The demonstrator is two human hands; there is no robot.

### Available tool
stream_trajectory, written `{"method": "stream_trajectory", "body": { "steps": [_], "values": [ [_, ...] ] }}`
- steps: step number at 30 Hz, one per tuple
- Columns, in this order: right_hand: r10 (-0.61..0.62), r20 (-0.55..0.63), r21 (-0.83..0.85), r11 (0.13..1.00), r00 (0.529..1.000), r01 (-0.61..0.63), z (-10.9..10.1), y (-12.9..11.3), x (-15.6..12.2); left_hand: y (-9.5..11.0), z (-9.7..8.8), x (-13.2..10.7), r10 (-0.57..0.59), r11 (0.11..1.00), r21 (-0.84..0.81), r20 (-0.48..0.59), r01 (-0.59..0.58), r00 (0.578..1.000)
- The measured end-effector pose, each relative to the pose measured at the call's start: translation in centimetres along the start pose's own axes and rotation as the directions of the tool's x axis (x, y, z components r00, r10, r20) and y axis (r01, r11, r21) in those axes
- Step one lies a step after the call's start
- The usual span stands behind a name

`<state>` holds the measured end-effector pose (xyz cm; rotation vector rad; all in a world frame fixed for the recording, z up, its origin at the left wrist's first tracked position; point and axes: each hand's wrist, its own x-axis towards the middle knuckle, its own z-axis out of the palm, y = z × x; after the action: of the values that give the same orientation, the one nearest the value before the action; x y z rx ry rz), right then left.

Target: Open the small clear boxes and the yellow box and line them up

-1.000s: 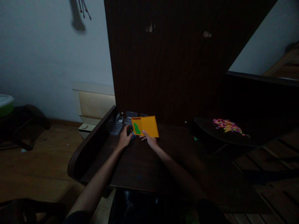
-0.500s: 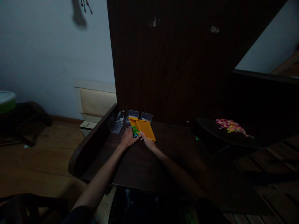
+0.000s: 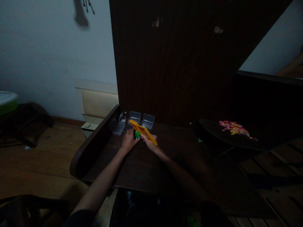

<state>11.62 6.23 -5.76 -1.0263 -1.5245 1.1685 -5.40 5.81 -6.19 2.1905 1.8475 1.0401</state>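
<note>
My right hand (image 3: 150, 142) grips an orange flat tray (image 3: 142, 131) and holds it steeply tilted, nearly on edge, over the dark wooden table (image 3: 163, 164). Small green pieces (image 3: 137, 135) lie under the tray's low left end. My left hand (image 3: 129, 140) rests cupped on the table right beside those green pieces, fingers curled against them. Whether it grips any is too dark to tell.
Several small clear plastic boxes (image 3: 134, 119) stand behind the tray by the tall dark panel (image 3: 175, 63). A heap of pink and yellow bits (image 3: 233, 127) lies on a dark round tray at right. The table's raised curved rim (image 3: 92, 142) runs along the left; wooden floor lies beyond.
The orange tray has been tipped from facing me flat to almost edge-on, and the green pieces have slid off it down beside my left hand.
</note>
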Motion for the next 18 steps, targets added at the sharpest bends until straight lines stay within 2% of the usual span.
{"method": "stream_trajectory", "body": {
  "steps": [3,8,11,18],
  "values": [
    [-0.265,-0.036,-0.158,0.954,0.964,0.256,0.07,-0.27,-0.18,0.16,-0.11,-0.09,-0.001,0.999,0.045,-0.029,0.002,1.0],
    [-0.446,-0.019,-0.269,0.864,0.895,0.425,0.23,-0.43,-0.15,0.37,-0.13,-0.23,0.014,0.992,0.128,0.022,-0.016,1.0],
    [-0.474,-0.01,-0.318,0.836,0.881,0.446,0.22,-0.42,-0.02,0.31,-0.04,-0.28,0.021,0.987,0.159,0.038,-0.027,0.999],
    [-0.446,-0.043,-0.321,0.853,0.894,0.41,0.31,-0.49,0.5,0.33,-0.07,-0.28,0.005,0.983,0.182,0.041,-0.012,0.999]
  ]
}}
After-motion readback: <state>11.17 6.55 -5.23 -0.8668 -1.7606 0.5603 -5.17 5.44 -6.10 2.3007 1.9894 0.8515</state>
